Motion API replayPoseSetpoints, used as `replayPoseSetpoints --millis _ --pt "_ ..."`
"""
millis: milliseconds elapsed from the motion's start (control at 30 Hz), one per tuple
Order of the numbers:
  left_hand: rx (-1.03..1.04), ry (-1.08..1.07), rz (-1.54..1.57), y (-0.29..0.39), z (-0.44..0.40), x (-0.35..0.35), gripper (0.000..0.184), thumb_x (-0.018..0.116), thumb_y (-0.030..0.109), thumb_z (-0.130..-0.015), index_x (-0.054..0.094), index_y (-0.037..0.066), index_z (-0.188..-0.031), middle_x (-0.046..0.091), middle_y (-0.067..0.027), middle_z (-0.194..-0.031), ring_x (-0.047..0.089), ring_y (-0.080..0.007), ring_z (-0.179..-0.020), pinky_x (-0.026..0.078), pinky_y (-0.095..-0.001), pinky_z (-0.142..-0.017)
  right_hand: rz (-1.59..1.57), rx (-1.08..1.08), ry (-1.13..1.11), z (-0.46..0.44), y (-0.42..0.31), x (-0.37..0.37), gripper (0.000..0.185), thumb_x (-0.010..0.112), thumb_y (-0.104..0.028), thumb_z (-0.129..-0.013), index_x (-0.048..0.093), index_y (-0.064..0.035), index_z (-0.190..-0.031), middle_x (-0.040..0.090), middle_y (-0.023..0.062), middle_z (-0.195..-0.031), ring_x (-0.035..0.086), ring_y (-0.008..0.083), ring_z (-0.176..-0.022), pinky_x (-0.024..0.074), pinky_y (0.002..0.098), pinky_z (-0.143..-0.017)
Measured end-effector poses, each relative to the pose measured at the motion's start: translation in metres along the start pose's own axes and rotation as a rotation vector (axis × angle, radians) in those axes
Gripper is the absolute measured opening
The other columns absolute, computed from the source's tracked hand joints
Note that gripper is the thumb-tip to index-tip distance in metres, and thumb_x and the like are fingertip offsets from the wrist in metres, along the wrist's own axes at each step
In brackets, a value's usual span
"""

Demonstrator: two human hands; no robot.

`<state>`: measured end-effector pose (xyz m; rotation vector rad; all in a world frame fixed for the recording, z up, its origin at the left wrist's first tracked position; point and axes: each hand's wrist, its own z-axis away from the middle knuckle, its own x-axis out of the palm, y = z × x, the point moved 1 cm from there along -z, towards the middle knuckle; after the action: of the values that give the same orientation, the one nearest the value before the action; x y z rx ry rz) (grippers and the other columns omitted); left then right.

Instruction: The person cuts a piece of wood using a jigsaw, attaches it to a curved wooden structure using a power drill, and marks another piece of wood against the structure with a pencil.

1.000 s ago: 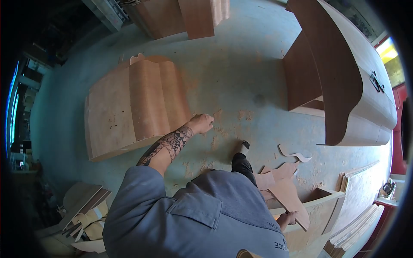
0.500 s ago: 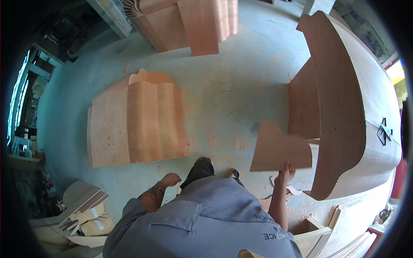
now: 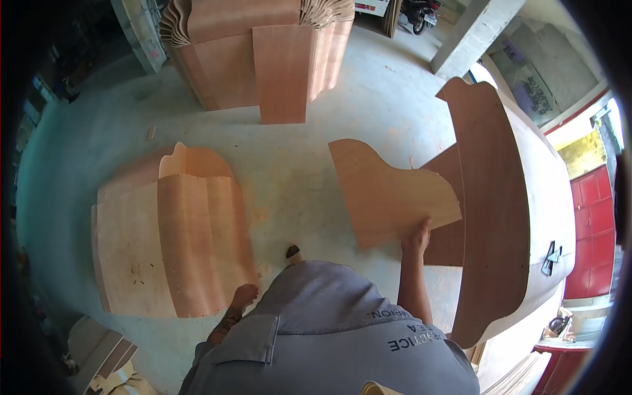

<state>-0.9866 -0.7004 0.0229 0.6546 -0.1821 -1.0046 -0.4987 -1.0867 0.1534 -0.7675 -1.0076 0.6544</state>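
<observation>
My right hand (image 3: 416, 237) grips the lower edge of a flat plywood panel (image 3: 388, 191) with a wavy upper edge, held out ahead of me above the floor. My left hand (image 3: 245, 295) hangs low at my side, its fingers curled and nothing visible in them. In view it overlaps the near right corner of a curved plywood shell (image 3: 204, 243) on the floor; I cannot tell whether they touch. To the right stands a large curved plywood body (image 3: 497, 210) with a scalloped edge, close to the held panel.
At the back stands a tall plywood assembly (image 3: 227, 72) with a rectangular sheet (image 3: 282, 76) against its front. A concrete pillar (image 3: 477, 36) rises behind on the right. Wood offcuts (image 3: 99, 349) lie at lower left. Red cabinets (image 3: 592, 230) line the right side.
My view has shifted forward across the floor. The plywood panel in my right hand has come up and turned, showing more of its face. My left hand appears lower and nearer the shell.
</observation>
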Motion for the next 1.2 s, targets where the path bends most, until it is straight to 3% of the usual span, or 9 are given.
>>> replayPoseSetpoints --millis 167,400,533,633,700,767,867,1067,1200 --pt "0.194 0.056 -0.059 0.111 -0.094 -0.03 0.028 0.065 0.026 -0.1 0.068 0.004 -0.117 0.071 -0.0049 -0.095 0.068 -0.0139 -0.084 0.053 -0.0291 -0.07 -0.07 0.063 -0.034 -0.03 0.022 0.074 0.073 0.039 -0.062 -0.108 0.039 -0.0094 -0.158 0.044 0.0116 -0.159 0.045 0.035 -0.143 0.0393 0.0541 -0.117" --pt "0.413 0.095 -0.018 0.279 -0.166 -0.046 0.022 0.061 0.023 -0.106 0.068 0.005 -0.115 0.069 -0.0007 -0.094 0.064 -0.0098 -0.082 0.051 -0.026 -0.07 -0.018 0.081 -0.084 -0.069 0.06 0.2 0.073 0.045 -0.061 -0.107 0.041 -0.0065 -0.155 0.044 0.0145 -0.158 0.046 0.0334 -0.142 0.0398 0.0524 -0.117" --pt "0.648 0.09 0.155 0.392 -0.196 -0.056 0.045 0.066 0.026 -0.104 0.056 0.002 -0.141 0.068 -0.0145 -0.126 0.069 -0.0226 -0.111 0.055 -0.0324 -0.094 0.253 0.04 -0.083 -0.112 0.097 0.286 0.071 0.052 -0.062 -0.104 0.052 -0.0029 -0.144 0.059 0.0145 -0.136 0.06 0.029 -0.12 0.0526 0.0468 -0.101" --pt "0.745 0.322 -0.018 0.493 -0.165 -0.074 0.072 0.074 0.031 -0.098 0.04 0.002 -0.154 0.054 -0.0227 -0.146 0.057 -0.0304 -0.132 0.051 -0.0394 -0.105 0.241 -0.009 -0.247 -0.137 0.146 0.382 0.078 0.057 -0.068 -0.099 0.055 -0.0005 -0.137 0.064 0.0107 -0.114 0.065 0.0255 -0.099 0.0567 0.0421 -0.082" --pt "0.764 0.448 -0.081 0.532 -0.166 -0.087 0.079 0.077 0.032 -0.095 0.038 0.001 -0.156 0.051 -0.0252 -0.149 0.054 -0.0337 -0.137 0.05 -0.0427 -0.107 0.336 0.0 -0.322 -0.155 0.178 0.439 0.078 0.058 -0.069 -0.099 0.056 -0.001 -0.138 0.063 0.0115 -0.119 0.063 0.0261 -0.106 0.0561 0.0422 -0.086" --pt "1.046 0.612 -0.505 0.56 -0.171 -0.098 0.083 0.082 0.028 -0.091 0.037 0.001 -0.156 0.048 -0.0259 -0.149 0.053 -0.0338 -0.137 0.049 -0.0409 -0.109 0.329 -0.036 -0.239 -0.166 0.226 0.499 0.068 0.058 -0.069 -0.098 0.064 -0.0051 -0.119 0.065 0.0064 -0.096 0.064 0.018 -0.083 0.0537 0.035 -0.068" --pt "0.914 0.444 -0.475 0.569 -0.193 -0.118 0.088 0.084 0.034 -0.087 0.04 0.0 -0.154 0.053 -0.0264 -0.146 0.056 -0.035 -0.134 0.052 -0.0446 -0.105 0.369 0.071 -0.558 -0.156 0.287 0.591 0.05 0.06 -0.064 -0.1 0.055 -0.0192 -0.08 0.038 -0.0101 -0.054 0.034 0.0037 -0.045 0.0234 0.0263 -0.043" --pt "0.595 0.391 -0.264 0.561 -0.215 -0.169 0.07 0.083 0.032 -0.088 0.055 0.001 -0.143 0.073 -0.0216 -0.118 0.073 -0.031 -0.11 0.057 -0.0391 -0.092 0.408 0.167 -1.074 -0.089 0.372 0.768 0.042 0.059 -0.047 -0.107 0.073 -0.0091 -0.094 0.062 -0.007 -0.083 0.051 0.0051 -0.076 0.0421 0.0239 -0.072" --pt "0.549 0.354 -0.096 0.561 -0.251 -0.198 0.048 0.079 0.027 -0.091 0.067 0.0 -0.129 0.075 -0.0199 -0.113 0.074 -0.0288 -0.104 0.057 -0.0386 -0.087 0.624 0.203 -1.207 -0.028 0.416 0.879 0.046 0.069 -0.048 -0.101 0.069 -0.0069 -0.081 0.057 -0.0074 -0.076 0.046 0.0045 -0.071 0.0403 0.0227 -0.066"
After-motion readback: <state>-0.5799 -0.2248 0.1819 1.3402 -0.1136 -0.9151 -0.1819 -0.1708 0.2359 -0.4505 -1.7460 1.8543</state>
